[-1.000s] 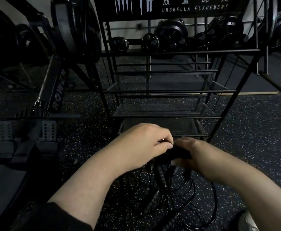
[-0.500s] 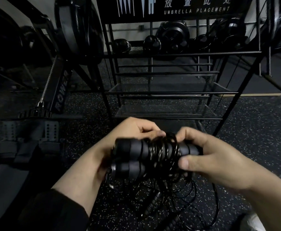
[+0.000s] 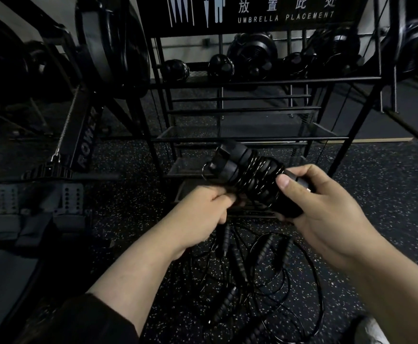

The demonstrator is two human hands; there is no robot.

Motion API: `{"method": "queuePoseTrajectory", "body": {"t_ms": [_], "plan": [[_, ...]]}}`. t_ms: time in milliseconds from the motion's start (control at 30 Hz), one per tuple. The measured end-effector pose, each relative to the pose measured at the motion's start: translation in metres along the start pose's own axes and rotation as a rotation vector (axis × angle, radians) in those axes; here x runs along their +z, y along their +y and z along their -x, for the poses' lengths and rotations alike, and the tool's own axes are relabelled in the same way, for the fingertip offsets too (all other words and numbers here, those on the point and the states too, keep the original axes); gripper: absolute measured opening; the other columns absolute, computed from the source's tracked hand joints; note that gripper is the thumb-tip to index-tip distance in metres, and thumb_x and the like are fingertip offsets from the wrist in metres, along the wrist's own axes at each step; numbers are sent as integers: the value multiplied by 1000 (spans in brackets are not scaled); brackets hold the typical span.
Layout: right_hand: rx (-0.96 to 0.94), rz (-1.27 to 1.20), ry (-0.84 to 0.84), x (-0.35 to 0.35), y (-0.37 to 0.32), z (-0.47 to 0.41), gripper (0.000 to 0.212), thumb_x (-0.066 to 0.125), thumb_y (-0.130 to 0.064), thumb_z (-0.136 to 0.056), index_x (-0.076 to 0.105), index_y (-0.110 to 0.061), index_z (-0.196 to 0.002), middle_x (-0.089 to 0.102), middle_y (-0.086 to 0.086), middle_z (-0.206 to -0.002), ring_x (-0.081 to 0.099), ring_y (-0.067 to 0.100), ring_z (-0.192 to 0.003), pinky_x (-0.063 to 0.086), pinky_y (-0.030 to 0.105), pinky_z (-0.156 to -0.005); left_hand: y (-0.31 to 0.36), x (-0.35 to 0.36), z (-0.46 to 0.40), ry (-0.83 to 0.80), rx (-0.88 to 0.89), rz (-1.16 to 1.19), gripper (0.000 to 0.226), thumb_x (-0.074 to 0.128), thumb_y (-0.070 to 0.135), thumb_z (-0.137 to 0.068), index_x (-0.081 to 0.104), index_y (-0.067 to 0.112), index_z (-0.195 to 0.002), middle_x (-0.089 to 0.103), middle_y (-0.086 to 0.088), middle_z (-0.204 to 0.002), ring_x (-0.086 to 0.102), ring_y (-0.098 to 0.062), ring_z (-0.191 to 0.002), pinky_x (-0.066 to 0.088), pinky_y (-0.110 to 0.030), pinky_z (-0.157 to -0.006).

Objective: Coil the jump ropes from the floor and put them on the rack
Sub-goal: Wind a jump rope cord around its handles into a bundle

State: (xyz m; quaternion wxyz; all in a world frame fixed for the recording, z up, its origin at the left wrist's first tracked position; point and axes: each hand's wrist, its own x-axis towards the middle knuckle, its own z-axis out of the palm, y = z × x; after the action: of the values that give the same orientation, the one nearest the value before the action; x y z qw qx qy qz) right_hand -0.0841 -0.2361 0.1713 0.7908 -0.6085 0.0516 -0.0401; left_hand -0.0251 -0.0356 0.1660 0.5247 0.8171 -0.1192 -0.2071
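Coiled jump rope before "UMBRELLA PLACEMENT" rack

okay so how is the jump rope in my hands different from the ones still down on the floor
The held jump rope is wound tightly round its paired handles; the floor ropes sprawl in loose, tangled loops. It is lifted in front of the rack, gripped by the right hand and left hand; they lie untouched. All look black with ribbed handles.

A: Left hand fingers curl under the coiled jump rope; what they pinch is hidden.
B: Rope's near end?
A: Buried in the right hand. Loose ropes run off the near edge, count unclear.
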Motion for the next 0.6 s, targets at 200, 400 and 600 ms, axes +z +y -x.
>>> {"method": "queuePoseTrajectory", "body": {"t_ms": [200, 400, 600], "plan": [[-69, 536, 175, 4, 6, 0, 36, 72, -57, -80, 60, -34, -105, 69, 1, -93, 68, 28, -90, 56, 42, -79, 1, -2, -2, 45, -3, -336, 25, 55, 30, -99, 73, 20, -83, 55, 5, -62, 40, -8, -45, 31, -26, -49], [-15, 908, 176, 4, 5, -2, 32, 67, -48, -91, 47, -31, -110, 61, -7, -96, 60, 12, -71, 44, 25, -50, 3, -4, 5, 108, 94, -707, 26, 56, 33, -94, 70, 16, -82, 67, 4, -70, 59, -11, -64, 51, -35, -63], [69, 1047, -93, 2, 12, -5, 30, 77, -41, -87, 49, -39, -95, 67, -5, -80, 63, 21, -55, 51, 32, -47, 15, -18, 16, -43, 212, -787, 15, 64, 39, -96, 72, 29, -88, 65, 10, -74, 57, -4, -67, 52, -32, -67]]}}
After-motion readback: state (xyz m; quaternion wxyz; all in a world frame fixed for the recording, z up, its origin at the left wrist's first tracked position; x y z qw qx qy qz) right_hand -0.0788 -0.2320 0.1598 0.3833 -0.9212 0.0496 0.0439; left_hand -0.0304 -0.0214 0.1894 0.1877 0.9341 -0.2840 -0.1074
